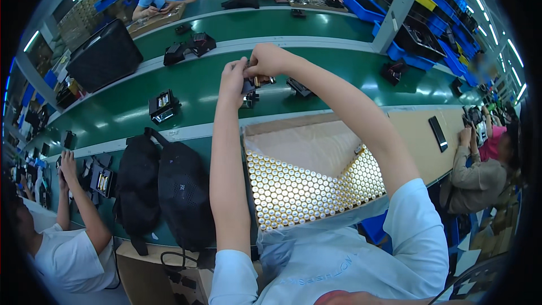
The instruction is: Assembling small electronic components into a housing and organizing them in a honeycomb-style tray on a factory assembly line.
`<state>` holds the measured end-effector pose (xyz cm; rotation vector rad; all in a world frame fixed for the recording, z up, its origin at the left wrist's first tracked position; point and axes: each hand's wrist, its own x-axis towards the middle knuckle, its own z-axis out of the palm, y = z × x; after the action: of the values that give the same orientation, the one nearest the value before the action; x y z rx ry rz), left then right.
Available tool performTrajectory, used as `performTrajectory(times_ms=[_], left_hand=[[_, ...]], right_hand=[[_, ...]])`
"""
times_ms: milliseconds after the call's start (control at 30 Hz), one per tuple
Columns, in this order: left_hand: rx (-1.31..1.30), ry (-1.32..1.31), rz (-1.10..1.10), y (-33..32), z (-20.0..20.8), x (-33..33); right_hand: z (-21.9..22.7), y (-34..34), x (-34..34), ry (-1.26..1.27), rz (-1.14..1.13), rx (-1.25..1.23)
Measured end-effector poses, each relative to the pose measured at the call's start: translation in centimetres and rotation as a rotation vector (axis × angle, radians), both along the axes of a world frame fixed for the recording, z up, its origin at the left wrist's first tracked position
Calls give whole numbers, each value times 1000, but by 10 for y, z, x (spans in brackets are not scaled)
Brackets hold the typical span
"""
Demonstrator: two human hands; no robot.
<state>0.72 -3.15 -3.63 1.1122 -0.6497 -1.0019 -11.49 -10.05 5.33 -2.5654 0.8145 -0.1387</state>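
Note:
Over the green conveyor, my left hand [232, 81] is closed round a black plastic device [247, 86], mostly hidden by the fingers. My right hand [270, 59] reaches across from the right, its fingers bent and pressed together against the top of that device. Something copper-coloured [263, 80] shows just below the right hand; whether it is held or part of the device, I cannot tell. Between my forearms and nearer to me, an open cardboard box [302, 126] holds many upright batteries [293, 189], packed in rows. Another black device [298, 87] lies right of my hands.
Black devices with batteries in them [164, 106] sit on the conveyor [197, 93]. Two black bags [183, 192] lie left of the box. A dark phone [437, 134] rests on cardboard at right. Co-workers sit left, right and across, beyond a second belt [254, 22].

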Motion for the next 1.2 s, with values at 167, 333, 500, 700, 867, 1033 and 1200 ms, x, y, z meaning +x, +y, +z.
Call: performTrajectory(times_ms=[167,333,500,700,867,1033,1200], left_hand=[[-19,29,176,2,-13,15],[-36,91,237,4,-9,17],[-50,220,242,7,-5,18],[-49,338,246,7,-3,25],[-70,340,215,7,-5,22],[-36,237,218,14,-2,24],[-2,188,147,14,10,18]], right_hand=[[3,27,2,-239,-26,56],[-28,30,-6,-587,116,-206],[-38,27,-1,-677,59,-227],[-54,6,-2,-600,218,-399],[-52,-14,4,-652,436,-273],[-21,-12,29,-585,82,-43],[-29,-30,53,-539,198,-234]])
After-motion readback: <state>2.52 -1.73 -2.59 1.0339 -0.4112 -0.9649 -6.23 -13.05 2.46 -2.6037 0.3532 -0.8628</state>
